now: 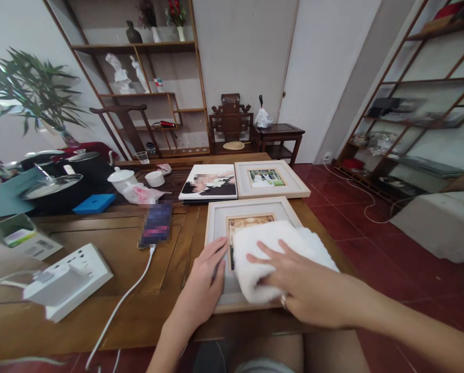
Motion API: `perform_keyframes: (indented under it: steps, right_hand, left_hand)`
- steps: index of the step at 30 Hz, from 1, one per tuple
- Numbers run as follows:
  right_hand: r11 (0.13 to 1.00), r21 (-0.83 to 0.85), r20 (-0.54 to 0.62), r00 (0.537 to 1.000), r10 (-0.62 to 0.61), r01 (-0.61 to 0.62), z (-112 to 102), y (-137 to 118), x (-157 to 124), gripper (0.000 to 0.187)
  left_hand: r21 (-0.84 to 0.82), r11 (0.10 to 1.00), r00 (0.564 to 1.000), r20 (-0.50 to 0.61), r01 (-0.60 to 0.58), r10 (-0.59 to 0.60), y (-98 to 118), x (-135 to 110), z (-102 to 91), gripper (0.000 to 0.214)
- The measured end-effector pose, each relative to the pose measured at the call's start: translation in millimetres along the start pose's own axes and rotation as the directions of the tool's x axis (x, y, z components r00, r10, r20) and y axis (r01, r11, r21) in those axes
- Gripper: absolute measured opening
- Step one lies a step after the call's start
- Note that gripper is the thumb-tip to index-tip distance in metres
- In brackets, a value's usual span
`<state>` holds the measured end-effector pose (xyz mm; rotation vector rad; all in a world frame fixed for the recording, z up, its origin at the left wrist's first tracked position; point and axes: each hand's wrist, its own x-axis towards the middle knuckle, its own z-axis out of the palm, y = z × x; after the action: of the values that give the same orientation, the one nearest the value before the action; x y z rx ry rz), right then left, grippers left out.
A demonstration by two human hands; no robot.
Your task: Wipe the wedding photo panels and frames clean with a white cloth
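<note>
Nearest the camera, the right forearm (372, 305) is extended in from the lower right, and by its right hand (294, 282) a white cloth (276, 231) is covered from above, the fingers spread apart across the pile rather than closed around it; what is done by the thumb cannot be told, as it is partly hidden. The cloth is bunched directly beneath these fingertips, its longer direction laid roughly left to right and slanted a little toward the person at its right end. By it, much of the pale wooden frame (216, 223) and most of the tan print (235, 225) set inside are hidden, and the right side of the frame is largely concealed. On the opposite side, the left hand (205, 280) is rested on the frame's left border, its fingers extended close together with nothing seen gripped, the tips brought beside the print's left edge. The cloth is thus placed just to the right of the left fingertips, but the right hand is nearer, being already in contact. Beyond the frame, a white-covered album (207, 182) and a second frame (290, 178) are laid side by side on the wooden table (150, 311); farther left, a phone (156, 225) is connected to a white cable (129, 290).
</note>
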<state>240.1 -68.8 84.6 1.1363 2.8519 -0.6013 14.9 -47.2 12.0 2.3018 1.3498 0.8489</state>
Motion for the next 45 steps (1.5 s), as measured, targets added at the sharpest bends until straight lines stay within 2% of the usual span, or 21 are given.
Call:
perform_keyframes:
  steps: [4, 7, 12, 16, 20, 24, 28, 30, 33, 36, 41, 45]
  right_hand:
    - [0.997, 0.055, 0.068, 0.996, 0.049, -0.052, -0.4, -32.7, -27.1, 0.057]
    - [0.995, 0.062, 0.06, 0.995, 0.074, -0.078, 8.1, -35.9, -23.0, 0.06]
    - [0.988, -0.058, -0.15, 0.98, 0.131, -0.141, 23.7, -1.9, 14.9, 0.061]
    - [0.945, -0.23, -0.224, 0.957, 0.182, -0.233, 7.8, 30.6, 59.6, 0.063]
    - [0.93, -0.307, -0.228, 0.964, 0.134, -0.202, -10.1, 44.2, 98.3, 0.06]
    - [0.941, -0.311, -0.174, 0.981, 0.083, -0.135, -8.2, 37.8, 108.4, 0.052]
    - [0.955, -0.294, -0.108, 0.994, 0.005, -0.037, 1.0, 17.8, 89.6, 0.055]
    - [0.963, -0.268, -0.067, 0.997, -0.037, 0.018, 5.4, 5.1, 73.9, 0.052]
    - [0.974, -0.2, -0.011, 0.994, -0.113, 0.108, 12.2, -11.7, 47.8, 0.045]
    - [0.975, -0.163, -0.013, 0.988, -0.152, 0.148, 17.4, -18.8, 23.3, 0.039]
    - [0.985, -0.17, -0.033, 0.999, 0.006, -0.011, 18.4, -8.1, -13.7, 0.05]
    - [0.966, -0.192, -0.059, 0.984, 0.166, -0.174, 16.4, 8.8, -46.9, 0.05]
  left_hand:
    - [0.004, 1.0, 1.0, 0.004, 0.002, -0.002, -0.1, 0.3, 0.2, 0.038]
    - [0.007, 1.0, 1.0, 0.002, 0.0, 0.0, 0.0, 0.1, 0.2, 0.039]
    - [0.007, 1.0, 1.0, -0.006, -0.016, 0.016, -0.8, -0.6, 0.3, 0.037]
    - [-0.01, 0.999, 0.998, -0.02, -0.053, 0.053, -3.1, -1.5, 0.6, 0.035]
    - [-0.038, 0.999, 0.999, -0.029, -0.037, 0.036, -0.9, -1.8, -0.8, 0.033]
    - [-0.077, 0.995, 0.994, -0.077, 0.07, -0.076, 6.7, -1.1, -3.1, 0.026]
    - [-0.109, 0.991, 0.981, -0.172, 0.077, -0.095, 8.9, -1.4, -2.2, 0.034]
    - [-0.125, 0.99, 0.979, -0.18, 0.073, -0.095, 7.4, -2.7, -1.7, 0.043]
    - [-0.162, 0.984, 0.989, -0.117, 0.075, -0.095, 4.8, -4.8, -2.4, 0.049]
    - [-0.151, 0.984, 0.994, -0.04, 0.092, -0.1, 3.5, -5.3, -3.1, 0.05]
    - [-0.014, 0.996, 0.996, 0.032, 0.085, -0.085, 1.4, -3.4, -0.2, 0.049]
    - [0.043, 0.998, 0.996, 0.067, 0.048, -0.051, 0.0, -3.0, 1.1, 0.045]
